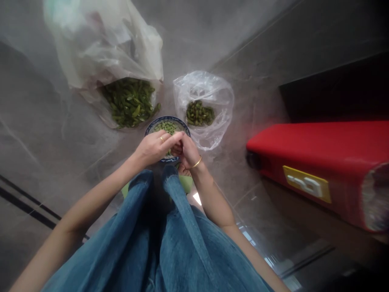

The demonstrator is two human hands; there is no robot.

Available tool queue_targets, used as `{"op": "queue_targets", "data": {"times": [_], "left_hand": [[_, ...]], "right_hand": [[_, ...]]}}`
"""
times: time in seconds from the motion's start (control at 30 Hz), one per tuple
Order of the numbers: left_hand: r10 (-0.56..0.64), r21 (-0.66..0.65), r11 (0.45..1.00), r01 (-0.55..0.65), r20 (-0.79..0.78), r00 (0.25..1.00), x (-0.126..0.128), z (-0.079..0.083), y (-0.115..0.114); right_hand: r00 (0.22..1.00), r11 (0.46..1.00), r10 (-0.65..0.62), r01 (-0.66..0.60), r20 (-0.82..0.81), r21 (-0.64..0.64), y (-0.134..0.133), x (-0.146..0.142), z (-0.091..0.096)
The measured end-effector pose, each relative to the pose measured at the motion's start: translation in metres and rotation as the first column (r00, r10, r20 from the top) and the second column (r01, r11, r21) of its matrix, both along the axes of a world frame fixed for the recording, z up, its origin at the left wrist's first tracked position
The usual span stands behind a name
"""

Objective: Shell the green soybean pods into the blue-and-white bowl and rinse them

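My left hand [154, 147], with a ring on one finger, meets my right hand [188, 151] above a blue-and-white bowl [148, 129]. The fingers of both hands are closed and pressed together; whatever they hold is hidden between them. Shelled green beans [165, 127] lie in the bowl, partly covered by my hands. Beyond it to the left, a large whitish plastic bag [138, 52] lies open with a heap of green bean pods [130, 103] at its mouth. To the right, a clear plastic bag [224, 97] holds a smaller pile of green pods or hulls [199, 113].
A red case-like object [316, 140] with a yellow label stands at the right, beside a dark panel [337, 89]. Grey tiles [243, 89] form the floor. My knees in blue jeans [182, 215] and green footwear [186, 183] are just below the bowl.
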State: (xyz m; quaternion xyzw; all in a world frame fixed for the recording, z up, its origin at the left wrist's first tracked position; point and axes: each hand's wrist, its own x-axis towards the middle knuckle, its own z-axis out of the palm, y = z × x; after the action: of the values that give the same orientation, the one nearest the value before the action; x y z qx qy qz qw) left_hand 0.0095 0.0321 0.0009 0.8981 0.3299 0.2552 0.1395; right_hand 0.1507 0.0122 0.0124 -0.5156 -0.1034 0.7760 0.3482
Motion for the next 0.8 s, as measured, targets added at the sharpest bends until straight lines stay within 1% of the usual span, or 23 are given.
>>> {"op": "queue_targets", "data": {"times": [0.07, 0.1, 0.2, 0.27, 0.33, 0.37, 0.4, 0.47, 0.53, 0.6, 0.63, 0.7, 0.77, 0.8], "left_hand": [[-0.052, 0.036, 0.998, 0.053, -0.020, 0.998, -0.001, -0.002, -0.001], [-0.055, 0.028, 0.998, 0.055, -0.013, 0.998, -0.001, -0.003, -0.002], [-0.006, -0.065, 0.998, 0.008, 0.033, 0.999, -0.001, -0.001, -0.003], [0.037, -0.136, 0.990, -0.026, 0.074, 0.997, 0.000, 0.002, -0.005], [0.079, -0.187, 0.981, -0.056, 0.113, 0.990, 0.003, 0.004, -0.008], [0.105, -0.208, 0.975, -0.076, 0.128, 0.986, 0.004, 0.004, -0.010], [0.132, -0.229, 0.968, -0.099, 0.134, 0.982, 0.005, 0.004, -0.012], [0.190, -0.285, 0.947, -0.150, 0.120, 0.974, 0.008, -0.001, -0.018], [0.237, -0.381, 0.906, -0.182, 0.102, 0.966, 0.009, -0.007, -0.025], [0.252, -0.504, 0.847, -0.167, 0.104, 0.962, 0.010, -0.013, -0.032], [0.257, -0.568, 0.810, -0.148, 0.116, 0.959, 0.010, -0.015, -0.035], [0.294, -0.684, 0.721, -0.110, 0.159, 0.942, 0.012, -0.017, -0.040], [0.361, -0.769, 0.635, -0.072, 0.213, 0.908, 0.014, -0.017, -0.043], [0.394, -0.796, 0.602, -0.055, 0.237, 0.888, 0.014, -0.017, -0.045]], "right_hand": [[1.000, 0.999, -0.020, 0.021, 0.023, -0.033, 0.000, -0.002, 0.003], [0.999, 0.999, -0.026, 0.027, 0.028, -0.046, -0.001, -0.003, 0.005], [0.999, 0.997, -0.051, 0.051, 0.002, -0.057, -0.005, -0.010, 0.005], [0.994, 0.993, -0.110, 0.110, -0.001, -0.033, -0.009, -0.017, 0.002], [0.984, 0.985, -0.172, 0.170, 0.053, 0.034, -0.012, -0.023, -0.003], [0.975, 0.979, -0.191, 0.181, 0.112, 0.093, -0.014, -0.025, -0.006], [0.962, 0.972, -0.199, 0.168, 0.189, 0.166, -0.015, -0.026, -0.010], [0.911, 0.945, -0.204, 0.087, 0.360, 0.314, -0.017, -0.026, -0.019], [0.851, 0.918, -0.199, -0.012, 0.486, 0.396, -0.020, -0.023, -0.030], [0.822, 0.912, -0.185, -0.061, 0.539, 0.406, -0.025, -0.020, -0.042], [0.820, 0.916, -0.182, -0.059, 0.542, 0.397, -0.028, -0.019, -0.047], [0.844, 0.933, -0.200, 0.008, 0.497, 0.361, -0.033, -0.018, -0.056], [0.884, 0.948, -0.242, 0.128, 0.401, 0.290, -0.037, -0.019, -0.060], [0.902, 0.951, -0.265, 0.185, 0.342, 0.247, -0.039, -0.019, -0.059]]}}
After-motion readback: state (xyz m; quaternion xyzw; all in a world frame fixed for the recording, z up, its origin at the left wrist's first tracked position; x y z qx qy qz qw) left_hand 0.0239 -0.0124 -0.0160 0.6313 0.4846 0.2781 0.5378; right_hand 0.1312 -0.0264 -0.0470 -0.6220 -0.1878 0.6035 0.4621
